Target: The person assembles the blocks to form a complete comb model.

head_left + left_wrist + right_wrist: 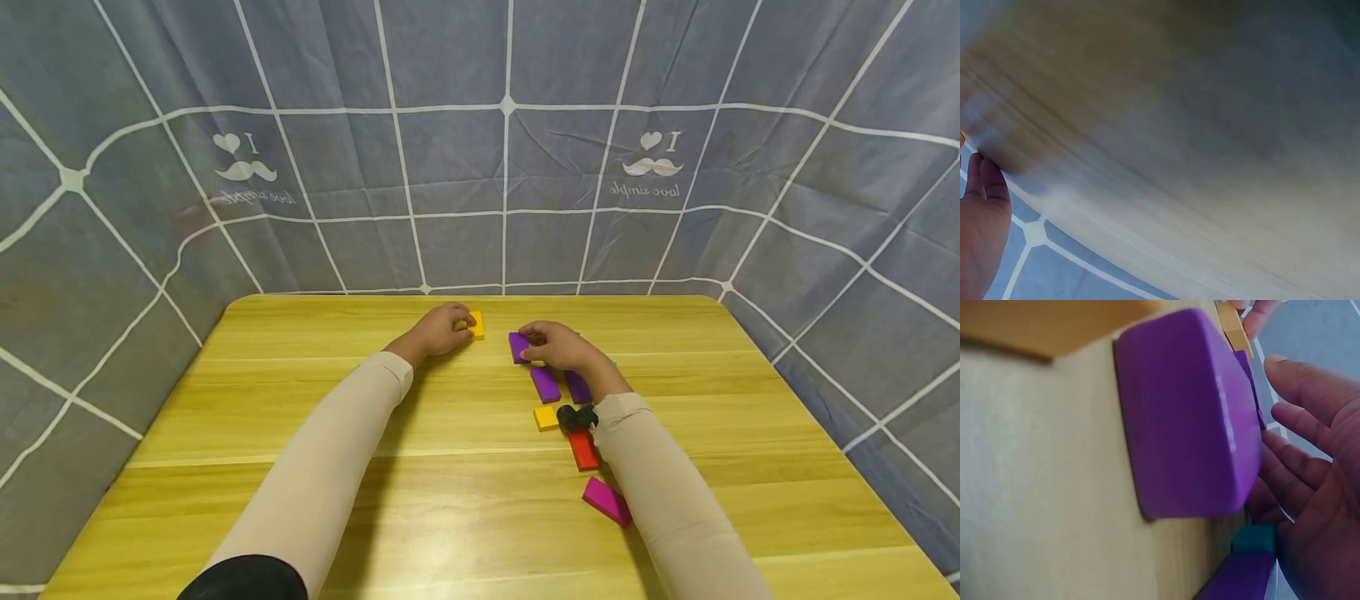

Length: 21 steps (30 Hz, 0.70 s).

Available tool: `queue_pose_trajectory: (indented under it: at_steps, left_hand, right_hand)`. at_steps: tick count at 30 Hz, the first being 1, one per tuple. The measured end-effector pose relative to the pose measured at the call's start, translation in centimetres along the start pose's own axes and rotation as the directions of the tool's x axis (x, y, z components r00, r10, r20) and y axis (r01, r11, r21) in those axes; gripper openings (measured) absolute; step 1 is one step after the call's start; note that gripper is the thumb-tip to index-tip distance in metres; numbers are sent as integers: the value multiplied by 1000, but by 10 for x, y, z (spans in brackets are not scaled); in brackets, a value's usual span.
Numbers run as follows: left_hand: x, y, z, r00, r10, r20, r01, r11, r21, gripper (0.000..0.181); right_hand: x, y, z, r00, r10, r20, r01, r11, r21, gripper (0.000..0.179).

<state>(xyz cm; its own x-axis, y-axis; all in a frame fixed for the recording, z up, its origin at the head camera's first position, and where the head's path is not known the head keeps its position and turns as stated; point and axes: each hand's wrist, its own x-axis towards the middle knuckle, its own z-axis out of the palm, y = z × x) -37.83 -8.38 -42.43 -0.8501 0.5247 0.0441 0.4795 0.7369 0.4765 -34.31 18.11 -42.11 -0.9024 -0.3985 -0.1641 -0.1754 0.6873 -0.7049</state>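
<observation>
Near the far edge of the table, my left hand (442,330) holds a small yellow block (477,325) between thumb and fingers. Only its fingertips (994,181) and part of the palm show in the left wrist view. To its right, my right hand (557,346) pinches a purple block (517,347) by its ends. That block (1251,381) appears as a thin strip by the fingers in the right wrist view, behind a nearer purple block (1185,419). Two more purple blocks, one (545,384) and another (578,387), lie just below the right hand.
A yellow block (546,417), a red block (582,450) and a magenta block (607,502) lie along the right forearm. A teal block (1254,539) sits beside the right palm. A grey-blue curtain with white lines (465,167) hangs behind the wooden table (285,375).
</observation>
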Motion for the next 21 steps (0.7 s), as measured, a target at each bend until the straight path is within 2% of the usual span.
queue_pose_trajectory:
  at_steps: [8,21]
  left_hand:
    - [-3,2,-1,999,31,-9,-31,999,11,29]
    - [-1,-2,2,998,55,4,-55,997,62,31]
  right_hand:
    - [1,2,1,1000,21,7,-21,999,25,53]
    - [1,0,4,1000,13,4,-13,1000,-17,51]
